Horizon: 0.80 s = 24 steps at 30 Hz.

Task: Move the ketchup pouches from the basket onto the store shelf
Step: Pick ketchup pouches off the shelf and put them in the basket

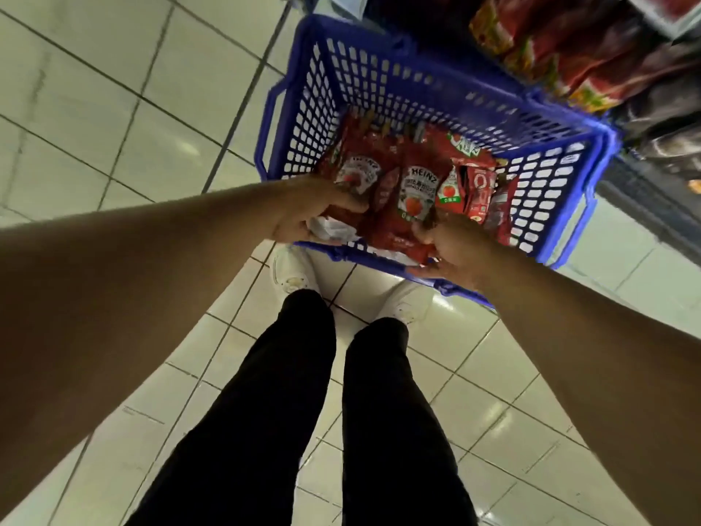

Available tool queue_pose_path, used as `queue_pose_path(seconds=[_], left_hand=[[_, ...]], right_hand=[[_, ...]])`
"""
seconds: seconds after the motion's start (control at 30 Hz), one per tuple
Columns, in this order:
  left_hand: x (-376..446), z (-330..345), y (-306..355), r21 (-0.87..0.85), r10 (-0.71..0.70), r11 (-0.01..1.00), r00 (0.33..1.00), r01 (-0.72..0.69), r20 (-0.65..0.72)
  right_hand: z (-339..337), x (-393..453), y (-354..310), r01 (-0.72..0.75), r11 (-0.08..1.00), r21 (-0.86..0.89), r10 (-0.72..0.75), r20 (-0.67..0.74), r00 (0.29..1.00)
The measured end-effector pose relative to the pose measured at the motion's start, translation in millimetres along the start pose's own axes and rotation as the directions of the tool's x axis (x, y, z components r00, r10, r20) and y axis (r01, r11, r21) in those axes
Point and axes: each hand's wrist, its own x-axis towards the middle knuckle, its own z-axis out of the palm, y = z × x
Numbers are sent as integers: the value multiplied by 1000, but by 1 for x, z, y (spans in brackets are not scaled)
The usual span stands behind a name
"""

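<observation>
Head view is showing red Heinz pouches (411,195) lying in the blue basket (379,89), both hands gripping them: left hand (307,210) on one, right hand (455,248) on another. Shelf (591,58) beside the basket is appearing blurred and cut off.

Basket: your blue basket (364,70) sits on the pale tiled floor (95,119), just ahead of your white shoes (294,277); its far right corner is close to the store shelf (591,58)
Contents: red ketchup pouches (457,184) stand packed along the near side
Left hand: your left hand (303,210) reaches in; fingers curled on a Heinz pouch (358,172)
Right hand: your right hand (453,246) grips the bottom of the neighbouring Heinz pouch (415,195)
Shelf: red packets stacked there; blurred
</observation>
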Motion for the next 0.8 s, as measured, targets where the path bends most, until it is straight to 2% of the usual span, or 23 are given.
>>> queue_pose_path(seconds=[0.07,0.17,0.33,0.4,0.47,0.57,0.63,0.73,0.8], left_hand=[[-48,5,15,-76,20,997,996,-14,89],[-134,22,32,-126,143,985,970,-120,197],[-260,58,55,-213,363,917,926,-337,100],[-307,73,67,-281,418,877,907,-390,47],[-351,87,78,-322,459,843,888,-430,16],[-399,100,91,-267,586,787,810,-556,41],[-427,110,101,-221,656,740,754,-635,31],[-462,122,124,-144,689,702,716,-697,-107],[-483,128,142,-86,710,686,690,-723,-140]], right_hand=[[-4,-50,-1,101,987,128,-111,75,991],[1,-118,-13,231,944,235,-268,142,953],[11,-245,-61,414,903,111,-429,233,873],[11,-298,-80,540,842,-10,-522,240,818],[6,-350,-94,601,793,-93,-568,242,787],[-6,-411,-108,662,731,-164,-617,253,745],[-12,-450,-119,708,673,-214,-676,212,706],[-15,-490,-134,802,547,-240,-798,142,586],[-16,-509,-144,847,487,-212,-854,89,513]])
